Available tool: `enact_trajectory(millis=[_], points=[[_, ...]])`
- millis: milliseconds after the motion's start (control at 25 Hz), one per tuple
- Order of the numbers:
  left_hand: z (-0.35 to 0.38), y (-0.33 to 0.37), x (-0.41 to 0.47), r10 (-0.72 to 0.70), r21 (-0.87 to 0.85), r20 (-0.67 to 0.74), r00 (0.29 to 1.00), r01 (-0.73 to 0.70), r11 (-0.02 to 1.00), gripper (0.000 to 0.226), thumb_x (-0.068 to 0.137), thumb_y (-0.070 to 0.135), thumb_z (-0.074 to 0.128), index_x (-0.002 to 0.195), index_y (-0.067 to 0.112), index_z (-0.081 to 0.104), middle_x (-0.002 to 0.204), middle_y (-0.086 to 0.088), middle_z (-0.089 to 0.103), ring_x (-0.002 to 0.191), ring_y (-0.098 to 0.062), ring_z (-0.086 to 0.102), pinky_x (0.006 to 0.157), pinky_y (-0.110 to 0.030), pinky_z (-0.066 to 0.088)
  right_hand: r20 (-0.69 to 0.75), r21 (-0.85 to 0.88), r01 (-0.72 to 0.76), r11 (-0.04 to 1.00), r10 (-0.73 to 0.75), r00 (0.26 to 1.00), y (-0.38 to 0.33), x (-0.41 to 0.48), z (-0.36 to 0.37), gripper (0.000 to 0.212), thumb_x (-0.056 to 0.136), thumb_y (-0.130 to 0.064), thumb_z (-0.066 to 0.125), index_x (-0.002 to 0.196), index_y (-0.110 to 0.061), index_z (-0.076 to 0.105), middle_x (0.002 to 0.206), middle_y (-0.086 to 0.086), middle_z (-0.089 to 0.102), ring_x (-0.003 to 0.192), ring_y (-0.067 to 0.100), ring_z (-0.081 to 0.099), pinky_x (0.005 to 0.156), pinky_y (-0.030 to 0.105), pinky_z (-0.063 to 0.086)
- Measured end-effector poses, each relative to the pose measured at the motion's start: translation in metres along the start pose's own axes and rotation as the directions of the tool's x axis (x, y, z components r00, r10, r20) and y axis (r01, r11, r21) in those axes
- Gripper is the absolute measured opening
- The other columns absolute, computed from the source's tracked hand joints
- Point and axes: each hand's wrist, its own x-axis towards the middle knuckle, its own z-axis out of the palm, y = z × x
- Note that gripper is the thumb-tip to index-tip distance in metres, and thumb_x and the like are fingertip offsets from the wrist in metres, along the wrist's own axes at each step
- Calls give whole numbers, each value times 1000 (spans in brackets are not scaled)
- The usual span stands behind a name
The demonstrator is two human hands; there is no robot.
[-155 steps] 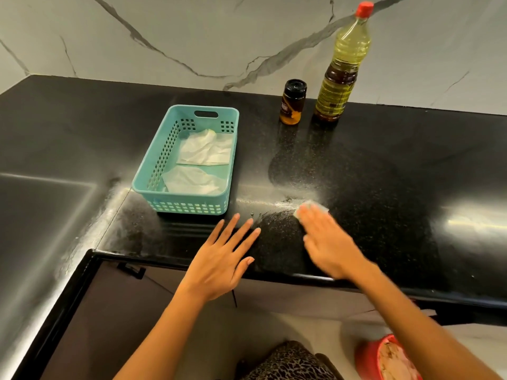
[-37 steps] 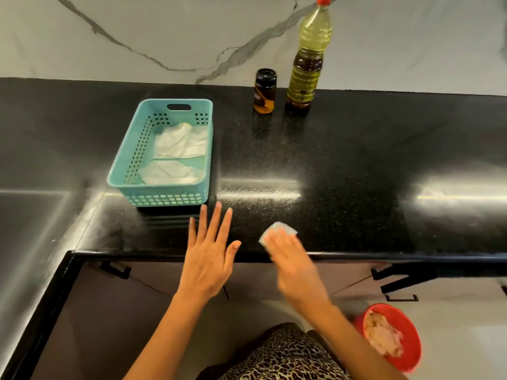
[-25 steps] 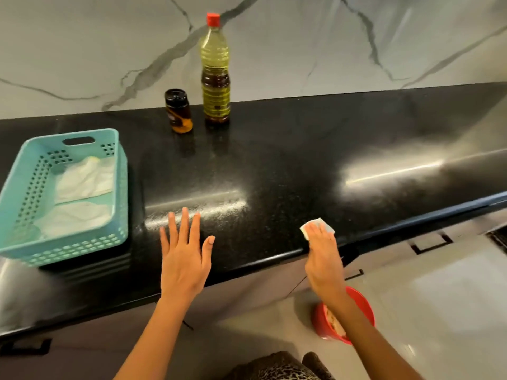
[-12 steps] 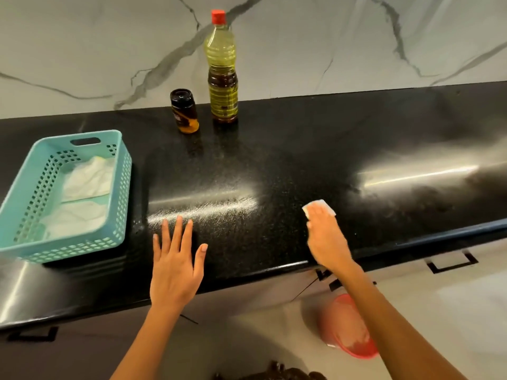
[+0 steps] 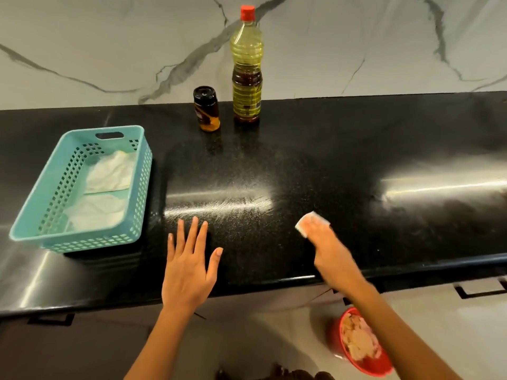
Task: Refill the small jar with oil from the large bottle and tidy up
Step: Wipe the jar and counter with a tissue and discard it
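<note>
Table (image 5: 343, 149): black, glossy, running the full width of the view. Its front edge crosses under both forearms and its back edge meets a veined marble wall (image 5: 109, 37). Open surface lies right of centre and across the middle strip. Fine streaks (image 5: 219, 204) show in the glare patch ahead of the left hand.

Left hand (image 5: 189, 270): palm down on the table near the front edge, fingers straight and spread apart, holding nothing.

Right hand (image 5: 329, 250): motion-blurred, lying over a white pad (image 5: 304, 224) on the table. The fingers look flat and close together on top of it. Only the pad's far corners stick out.

Small jar (image 5: 206, 109): upright at the back of the table, dark lid on, amber contents low in the body. Large bottle (image 5: 247, 78): upright just to the jar's right, near it but apart, red cap on, yellow oil up to the shoulder.

Basket (image 5: 33, 212): teal, perforated, at the left of the table, well apart from jar and bottle. White cloths (image 5: 109, 174) lie inside on its floor.

Red tub (image 5: 336, 338): on the floor (image 5: 439, 325) below the table, part hidden by the right forearm. It holds pale crumpled material that cannot be identified.

A dark cabinet handle (image 5: 477, 290) shows under the table edge at right. The jar's label is too small to read.
</note>
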Motion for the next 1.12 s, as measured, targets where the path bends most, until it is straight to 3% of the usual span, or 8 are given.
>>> enact_trajectory(millis=[120,240,360,480,680,880,1000,1120], points=[[-1,-2,1,-4,-22,-6,1000,4,1000,69,92,58,11,145,15,22,154,-1,13,144,-20,-5,117,-40,0,-19,-110,-76,991,75,997,2,70,-3,50,74,15,38,113,-14,51,118,-1,44,118,22,39,102,35,36],[-2,-2,2,-1,-29,-10,1000,1,1000,67,92,56,13,145,15,21,154,-1,13,144,-19,-5,117,-38,0,19,-98,-22,995,24,1000,-36,108,28,50,66,19,43,102,-14,52,107,2,44,106,21,42,97,43,39],[-2,-3,2,-4,-33,-23,1000,3,999,66,93,54,15,145,14,24,154,-2,16,144,-21,-3,116,-37,0,233,-42,233,972,-217,948,-88,70,64,62,75,18,38,131,-7,45,141,6,39,136,24,27,117,35,14],[-2,-3,4,9,-39,-26,1000,-10,999,66,93,54,15,144,13,24,154,-3,17,144,-22,-2,116,-38,1,265,29,348,937,-343,901,-79,31,55,64,76,13,34,137,-4,41,147,6,33,140,19,19,117,26,4],[0,-3,3,4,-39,-14,1000,-4,999,66,93,55,15,144,14,25,154,-2,16,144,-21,-3,116,-39,0,62,-45,81,996,-78,995,-5,93,7,37,84,-6,33,114,-9,56,121,4,52,117,25,45,102,13,23],[1,-6,6,-8,10,40,999,8,1000,65,92,55,18,146,19,17,155,0,10,144,-20,-8,116,-41,-2,38,-146,-29,989,35,999,-26,168,40,36,63,4,32,91,-9,53,95,9,47,95,29,46,88,37,39],[2,-6,8,-21,23,60,998,20,1000,66,91,55,17,147,20,14,155,1,7,144,-21,-8,117,-44,0,131,-103,138,985,-124,984,-79,144,70,47,68,13,37,108,-8,54,116,7,48,113,26,41,103,42,35],[2,-8,8,-28,40,69,997,26,999,67,91,55,16,147,19,14,155,0,8,144,-21,-6,116,-45,1,246,-65,310,949,-286,926,-101,79,75,67,76,11,30,141,-6,33,151,8,26,142,24,15,118,34,9]])
